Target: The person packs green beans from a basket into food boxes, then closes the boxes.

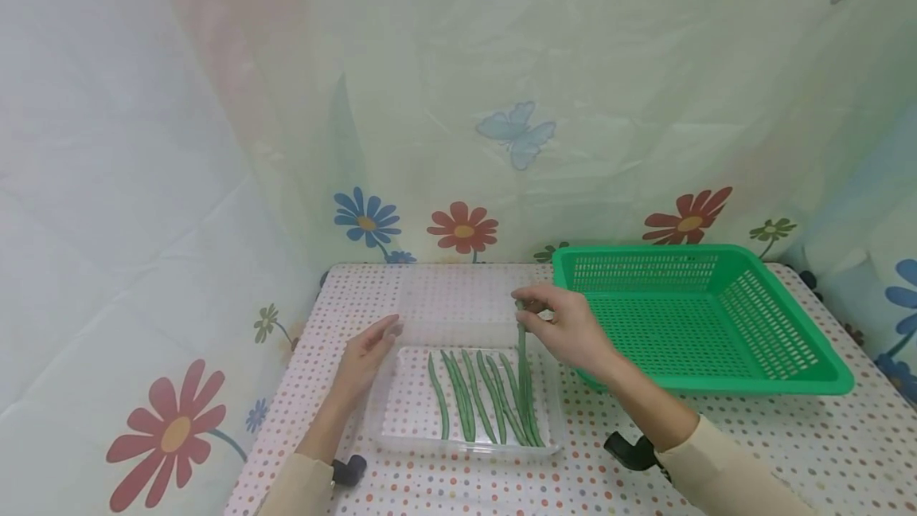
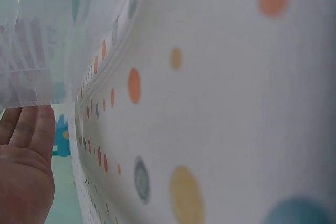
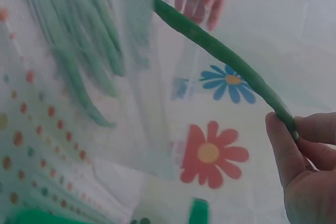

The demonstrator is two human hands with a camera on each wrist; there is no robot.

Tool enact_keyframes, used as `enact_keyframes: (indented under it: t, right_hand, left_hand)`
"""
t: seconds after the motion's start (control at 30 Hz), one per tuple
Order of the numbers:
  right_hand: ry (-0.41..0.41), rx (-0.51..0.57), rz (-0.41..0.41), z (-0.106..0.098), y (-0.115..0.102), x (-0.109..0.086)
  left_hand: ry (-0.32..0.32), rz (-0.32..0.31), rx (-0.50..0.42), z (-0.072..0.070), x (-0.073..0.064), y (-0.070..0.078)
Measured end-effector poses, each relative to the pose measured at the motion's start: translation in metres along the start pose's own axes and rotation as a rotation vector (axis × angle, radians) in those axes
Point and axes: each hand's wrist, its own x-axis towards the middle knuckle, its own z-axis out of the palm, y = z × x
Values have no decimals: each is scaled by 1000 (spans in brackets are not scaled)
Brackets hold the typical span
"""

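A clear plastic container [image 1: 462,447] sits on the table with its clear lid [image 1: 458,297] raised at the back. Inside lie several green beans [image 1: 466,404], side by side and lengthwise. My right hand [image 1: 571,326] pinches one end of a long green bean [image 3: 220,51] between thumb and fingers, above the container's right side. The bean's other end hangs down toward the beans at the right. At the lid's left edge is my left hand [image 1: 367,358], its fingers fairly straight [image 2: 37,124] against the clear plastic in the left wrist view.
To the right stands a large green plastic basket [image 1: 745,385] with perforated sides, close beside the container. A dotted cloth [image 1: 301,388] covers the table. A flowered curtain [image 1: 444,142] hangs behind it and at both sides.
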Motion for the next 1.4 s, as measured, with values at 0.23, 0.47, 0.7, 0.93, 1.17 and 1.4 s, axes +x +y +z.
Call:
enact_keyframes:
  t: [0.23,0.47,0.7,0.93,1.17,1.4]
  right_hand:
    - [-32,72,119,23,7,-15]
    - [-53,79,161,41,16,-23]
    - [-61,-30,125,53,26,-26]
    - [-26,-165,76,62,28,-25]
    - [9,-305,-13,68,33,-24]
    - [2,-359,-36,71,36,-27]
  left_hand:
    - [1,-12,-12,0,-1,0]
    - [-8,3,-2,-1,-1,-2]
    - [-6,12,13,0,0,-2]
    - [0,20,12,0,0,-1]
    - [7,18,18,0,1,-3]
    - [14,14,35,1,1,-3]
